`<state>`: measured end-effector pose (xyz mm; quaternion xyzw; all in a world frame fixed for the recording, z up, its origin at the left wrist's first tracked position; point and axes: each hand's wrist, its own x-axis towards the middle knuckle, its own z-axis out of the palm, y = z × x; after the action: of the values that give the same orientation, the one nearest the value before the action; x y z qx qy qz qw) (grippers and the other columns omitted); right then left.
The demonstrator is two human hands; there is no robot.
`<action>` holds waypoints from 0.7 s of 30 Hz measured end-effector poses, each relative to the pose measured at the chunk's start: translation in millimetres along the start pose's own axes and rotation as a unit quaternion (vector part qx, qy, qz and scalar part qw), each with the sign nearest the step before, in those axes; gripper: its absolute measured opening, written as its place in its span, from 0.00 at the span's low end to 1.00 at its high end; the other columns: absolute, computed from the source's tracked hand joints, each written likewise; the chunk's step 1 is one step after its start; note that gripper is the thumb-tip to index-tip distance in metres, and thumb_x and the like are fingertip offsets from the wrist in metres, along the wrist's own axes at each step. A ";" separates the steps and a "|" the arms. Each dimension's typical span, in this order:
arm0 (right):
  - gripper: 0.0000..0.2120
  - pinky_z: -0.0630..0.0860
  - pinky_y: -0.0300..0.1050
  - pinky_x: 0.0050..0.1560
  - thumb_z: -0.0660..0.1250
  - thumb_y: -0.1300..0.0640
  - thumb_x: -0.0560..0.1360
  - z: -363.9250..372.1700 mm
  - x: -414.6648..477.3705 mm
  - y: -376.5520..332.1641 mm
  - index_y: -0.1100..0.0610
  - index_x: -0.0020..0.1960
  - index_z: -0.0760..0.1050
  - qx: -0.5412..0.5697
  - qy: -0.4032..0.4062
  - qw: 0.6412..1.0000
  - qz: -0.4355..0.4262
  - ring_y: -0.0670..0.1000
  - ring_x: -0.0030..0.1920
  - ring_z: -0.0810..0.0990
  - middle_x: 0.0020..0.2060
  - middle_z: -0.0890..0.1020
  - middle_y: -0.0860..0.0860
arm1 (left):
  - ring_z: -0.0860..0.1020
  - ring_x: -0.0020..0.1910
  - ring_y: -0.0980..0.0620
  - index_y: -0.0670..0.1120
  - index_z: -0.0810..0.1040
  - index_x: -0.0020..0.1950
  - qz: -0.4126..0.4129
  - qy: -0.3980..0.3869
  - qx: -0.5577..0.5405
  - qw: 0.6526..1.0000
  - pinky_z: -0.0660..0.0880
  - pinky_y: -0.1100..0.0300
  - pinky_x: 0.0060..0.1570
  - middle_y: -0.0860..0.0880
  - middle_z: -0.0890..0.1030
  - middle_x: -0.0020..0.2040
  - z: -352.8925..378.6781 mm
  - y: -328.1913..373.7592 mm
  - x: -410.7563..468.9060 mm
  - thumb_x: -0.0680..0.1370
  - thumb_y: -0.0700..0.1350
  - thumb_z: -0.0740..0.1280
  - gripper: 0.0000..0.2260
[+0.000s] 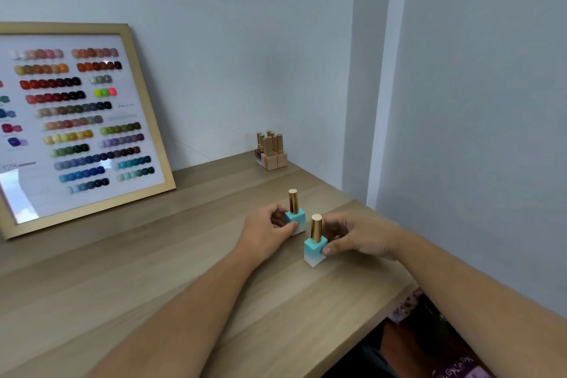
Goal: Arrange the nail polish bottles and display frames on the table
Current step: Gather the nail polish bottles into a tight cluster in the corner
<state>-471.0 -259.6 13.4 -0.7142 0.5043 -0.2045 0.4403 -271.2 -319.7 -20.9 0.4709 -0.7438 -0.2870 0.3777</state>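
Two turquoise-and-white nail polish bottles with gold caps stand upright on the wooden table [129, 279]. My left hand [267, 232] grips the farther bottle [295, 215] by its square base. My right hand [356, 238] grips the nearer bottle [315, 247] at its base, thumb on the side. A wood-framed display frame [76, 123] with rows of colour swatches leans against the wall at the left. A cluster of several peach and dark bottles [271, 152] with gold caps stands at the table's back, by the wall.
The table's right edge runs diagonally close to my right forearm, with floral fabric [406, 305] below it. A wall corner rises just behind the bottle cluster. Bare tabletop stretches in front of the frame.
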 end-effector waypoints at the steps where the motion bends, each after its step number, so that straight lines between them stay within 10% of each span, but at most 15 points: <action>1: 0.13 0.71 0.30 0.49 0.69 0.61 0.72 -1.2 1.5 3.3 0.46 0.51 0.78 0.015 0.014 1.000 -0.003 0.39 0.48 0.78 0.47 0.81 0.43 | 0.78 0.41 0.57 0.53 0.79 0.49 0.001 0.003 -0.001 1.000 0.73 0.69 0.40 0.54 0.80 0.41 -0.3 -1.3 1.5 0.71 0.44 0.72 0.09; 8: 0.12 0.72 0.45 0.61 0.67 0.64 0.74 -6.2 39.0 26.4 0.51 0.55 0.77 0.129 0.259 0.956 -0.048 0.51 0.56 0.78 0.53 0.81 0.52 | 0.76 0.40 0.61 0.50 0.77 0.53 -0.033 0.057 -0.016 0.998 0.70 0.71 0.37 0.57 0.78 0.42 -6.8 -13.0 28.8 0.73 0.43 0.70 0.10; 21: 0.13 0.69 0.40 0.58 0.64 0.61 0.76 -46.0 172.1 28.6 0.52 0.59 0.72 0.095 0.373 0.923 -0.021 0.46 0.54 0.74 0.54 0.77 0.48 | 0.73 0.45 0.59 0.48 0.73 0.62 -0.082 0.082 0.027 0.993 0.70 0.65 0.47 0.53 0.76 0.51 -4.1 -46.5 133.9 0.76 0.45 0.66 0.14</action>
<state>-450.2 -437.0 -12.3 -0.5514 0.5953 -0.5120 0.2818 -281.6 -461.1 -16.0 0.5620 -0.6767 -0.2569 0.4002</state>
